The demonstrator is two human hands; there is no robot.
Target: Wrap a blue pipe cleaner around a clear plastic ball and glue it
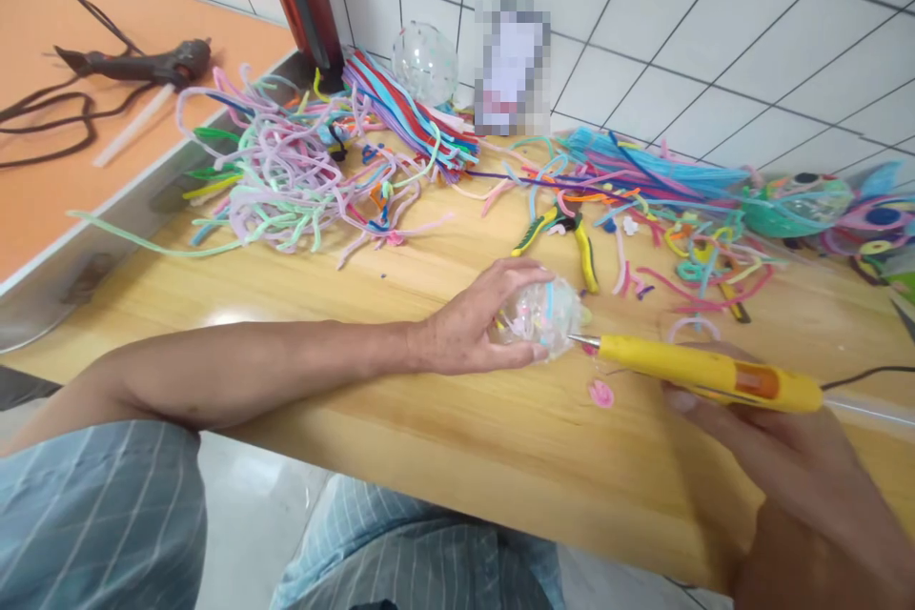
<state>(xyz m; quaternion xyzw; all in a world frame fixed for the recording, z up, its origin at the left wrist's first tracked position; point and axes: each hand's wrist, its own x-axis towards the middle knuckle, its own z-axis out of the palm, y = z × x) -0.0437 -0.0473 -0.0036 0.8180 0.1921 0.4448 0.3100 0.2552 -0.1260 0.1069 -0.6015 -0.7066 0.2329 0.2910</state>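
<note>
My left hand point(476, 319) is closed around the side of a clear plastic ball point(561, 310) that has coloured bits in or on it, resting at the wooden table point(400, 438). In my right hand point(758, 438) is a yellow hot glue gun point(672, 364). Its metal nozzle points left and meets, or nearly meets, the right side of the ball; I cannot tell which. A clear glue stick runs out of the gun's back end. A small pink coil point(601, 394) lies just below the nozzle.
Yellow-and-black pliers point(564, 233) lie behind the ball. Tangled pipe cleaners point(286, 172), a striped bundle point(411, 114) and a blue bundle point(650, 167) line the wall. Another clear ball point(425, 62), a blurred-out phone point(511, 67), a red bottle point(300, 0) and a black glue gun point(143, 65) stand or lie further off.
</note>
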